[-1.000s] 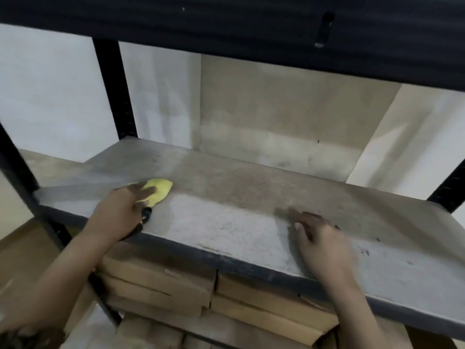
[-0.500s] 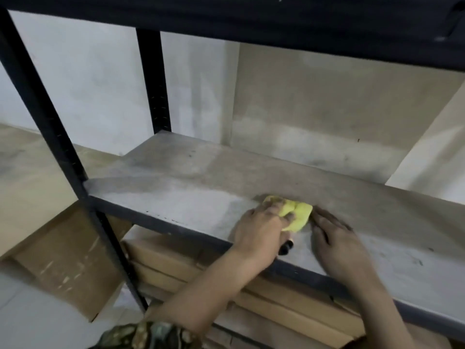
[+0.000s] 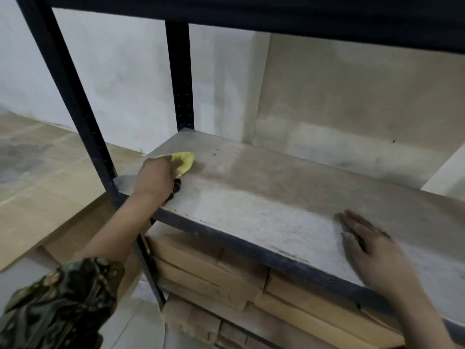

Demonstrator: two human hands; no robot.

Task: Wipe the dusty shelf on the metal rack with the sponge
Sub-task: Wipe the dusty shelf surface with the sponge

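Note:
A dusty grey shelf (image 3: 264, 197) spans the black metal rack (image 3: 70, 102). A paler wiped patch lies along its front half. My left hand (image 3: 157, 176) presses a yellow sponge (image 3: 185, 161) flat on the shelf near its far left corner, fingers covering much of the sponge. A dark beaded band hangs at that wrist. My right hand (image 3: 372, 248) rests flat on the shelf near the front edge at the right, fingers spread, holding nothing.
Black uprights stand at the front left and at the back left (image 3: 179, 76); a dark shelf (image 3: 251, 11) overhangs above. Stacked cardboard boxes (image 3: 208, 270) fill the level below. Flattened cardboard (image 3: 37, 187) lies on the floor left of the rack.
My left hand has swept the sponge from the middle of the shelf, beside my right hand, back to the far left corner. My right hand stays flat on the shelf.

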